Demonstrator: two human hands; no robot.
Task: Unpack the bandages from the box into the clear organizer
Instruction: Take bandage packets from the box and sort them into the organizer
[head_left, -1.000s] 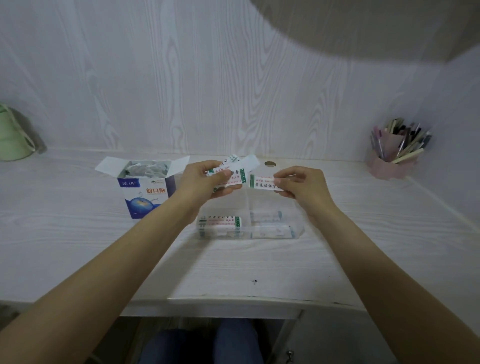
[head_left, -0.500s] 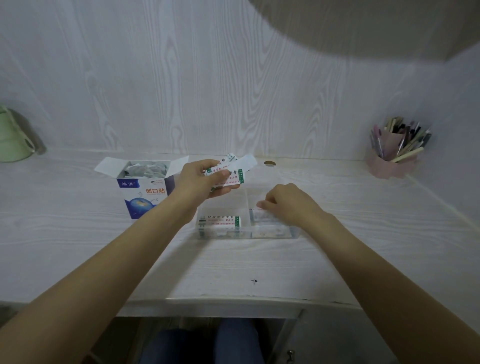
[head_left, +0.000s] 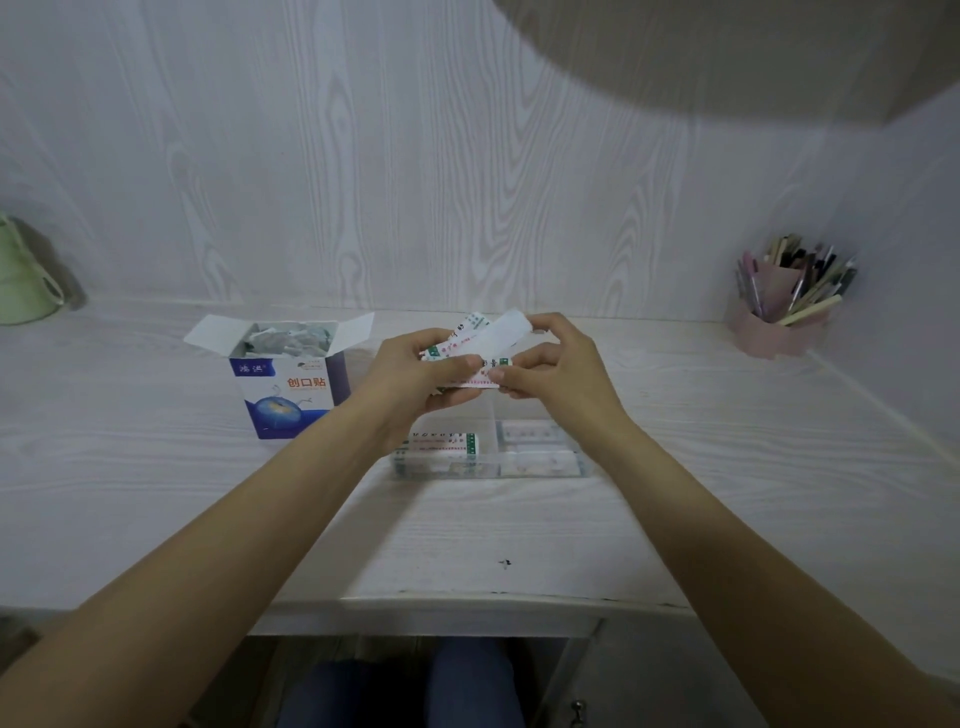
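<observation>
The blue and white bandage box (head_left: 283, 395) stands open on the desk, left of centre, with wrapped bandages showing inside. My left hand (head_left: 415, 371) grips a fanned bunch of white wrapped bandages (head_left: 480, 340) above the desk. My right hand (head_left: 558, 371) pinches the lowest bandage of that bunch at its right end. Below the hands lies the clear organizer (head_left: 491, 470), with bandages in its left compartment (head_left: 441, 444) and in its right compartments (head_left: 535, 447).
A pink holder full of pens (head_left: 784, 306) stands at the back right, near the side wall. A green mug (head_left: 23, 283) sits at the far left. The desk's front edge (head_left: 467, 600) runs above my knees.
My right hand laid one bandage in the organizer's right side, then rose back to the bunch in my left hand and now pinches another bandage.
</observation>
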